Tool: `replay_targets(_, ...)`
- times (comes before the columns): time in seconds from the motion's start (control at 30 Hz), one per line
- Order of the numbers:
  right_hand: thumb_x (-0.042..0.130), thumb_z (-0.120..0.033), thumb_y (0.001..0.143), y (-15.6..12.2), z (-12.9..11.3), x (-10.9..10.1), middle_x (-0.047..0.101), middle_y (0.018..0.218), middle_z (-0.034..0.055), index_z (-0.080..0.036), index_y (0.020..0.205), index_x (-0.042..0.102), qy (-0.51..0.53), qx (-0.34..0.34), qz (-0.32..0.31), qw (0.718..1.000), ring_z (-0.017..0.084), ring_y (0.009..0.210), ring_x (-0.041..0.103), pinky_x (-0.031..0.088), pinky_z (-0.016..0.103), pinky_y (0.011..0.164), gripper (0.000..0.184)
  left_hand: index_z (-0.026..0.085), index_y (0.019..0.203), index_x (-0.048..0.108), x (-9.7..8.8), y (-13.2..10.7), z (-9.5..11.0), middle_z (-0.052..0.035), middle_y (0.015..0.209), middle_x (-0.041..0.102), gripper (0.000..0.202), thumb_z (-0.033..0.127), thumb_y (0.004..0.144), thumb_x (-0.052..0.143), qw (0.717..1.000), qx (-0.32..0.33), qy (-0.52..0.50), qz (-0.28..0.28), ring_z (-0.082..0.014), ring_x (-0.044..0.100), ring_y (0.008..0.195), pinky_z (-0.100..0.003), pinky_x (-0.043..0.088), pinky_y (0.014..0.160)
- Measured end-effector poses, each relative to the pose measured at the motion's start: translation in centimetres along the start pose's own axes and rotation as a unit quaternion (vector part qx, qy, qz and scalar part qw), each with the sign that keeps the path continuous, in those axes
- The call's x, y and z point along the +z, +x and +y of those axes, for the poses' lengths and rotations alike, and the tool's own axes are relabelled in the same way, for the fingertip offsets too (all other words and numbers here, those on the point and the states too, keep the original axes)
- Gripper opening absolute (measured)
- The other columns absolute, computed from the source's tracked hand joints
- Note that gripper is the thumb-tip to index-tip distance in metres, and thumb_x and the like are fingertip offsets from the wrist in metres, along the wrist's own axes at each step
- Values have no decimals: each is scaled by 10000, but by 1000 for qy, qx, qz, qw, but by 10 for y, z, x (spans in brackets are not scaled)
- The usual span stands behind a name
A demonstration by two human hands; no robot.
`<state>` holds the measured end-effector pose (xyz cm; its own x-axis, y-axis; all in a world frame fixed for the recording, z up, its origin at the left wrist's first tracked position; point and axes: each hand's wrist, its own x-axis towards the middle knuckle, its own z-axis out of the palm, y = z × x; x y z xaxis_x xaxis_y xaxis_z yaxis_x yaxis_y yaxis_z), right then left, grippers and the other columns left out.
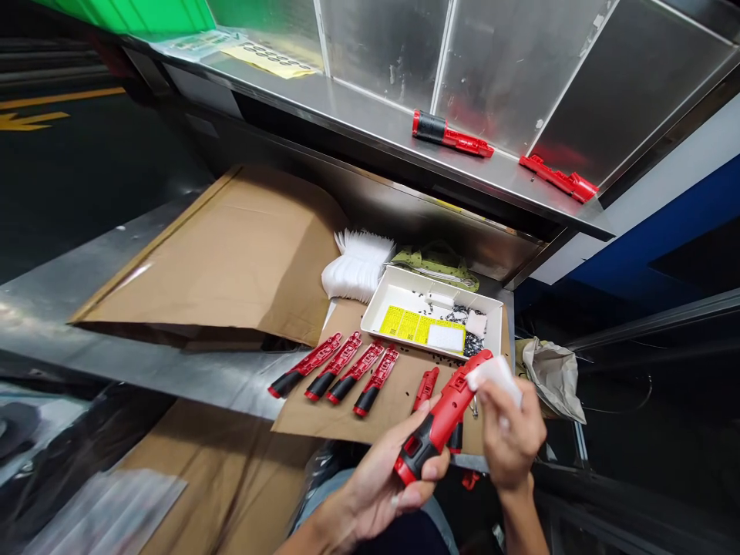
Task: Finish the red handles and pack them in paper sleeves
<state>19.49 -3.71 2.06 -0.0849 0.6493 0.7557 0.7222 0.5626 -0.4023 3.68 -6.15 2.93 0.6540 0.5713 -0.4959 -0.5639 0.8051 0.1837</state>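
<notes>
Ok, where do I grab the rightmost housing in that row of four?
Probably take that housing by its black handle end, from above on your side: it points towards you and looks thicker, while the red end lies hollow side up near the white tray.

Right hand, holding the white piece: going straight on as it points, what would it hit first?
Probably the red-and-black casing in the left hand; the white piece in the right hand appears to touch its red end, though depth is unclear.
</notes>
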Motion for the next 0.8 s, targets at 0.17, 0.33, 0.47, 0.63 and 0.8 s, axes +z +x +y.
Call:
replay_targets(0.17, 597, -124, 917, -1, 1, -1, 609, 904, 61, -239, 974, 716, 25, -11, -18, 999, 137, 685, 629, 513, 226, 521, 175, 151, 868, 591, 1, 0, 1, 35, 480, 511, 413, 543, 942, 482, 1000, 21, 12, 19, -16, 308, 259, -128, 129, 291)
replay_targets(0.33, 622, -87, 896, 5, 12, -1, 595, 938, 68, -229, 1001, 714, -11, -5, 22, 1000, 165, 794, 643, 547, 262, 621, 199, 159, 1318, 497, 3, -3, 0, 52, 493, 521, 650, 613, 859, 571, 995, 53, 78, 25, -28, 325, 276, -127, 170, 297)
replay_targets(0.47, 625, -64, 887, 12, 24, -2, 585, 955, 64, -221, 1013, 711, 8, -7, 2, 1000, 152, 791, 636, 542, 247, 619, 219, 220, 1541, 175, 0, 0, -2, 57, 512, 540, 954, 715, 815, 546, 988, 69, 134, 33, -52, 357, 290, -134, 205, 298)
replay_targets(0.63, 614, -34, 884, 21, 31, -11, 591, 982, 66, -220, 1061, 699, 28, -16, -21, 999, 155, 835, 631, 541, 258, 662, 271, 211, 1569, 51, -5, 4, -1, 50, 515, 546, 1098, 804, 765, 507, 974, 99, 197, 41, -84, 398, 314, -154, 263, 304)
replay_targets(0.8, 605, -20, 882, 25, 28, -16, 610, 943, 63, -197, 1019, 708, 44, -33, -63, 997, 143, 802, 641, 535, 237, 642, 246, 246, 1570, 136, -8, 4, 2, 50, 506, 531, 1042, 808, 768, 494, 960, 91, 263, 31, -103, 447, 345, -160, 316, 314)
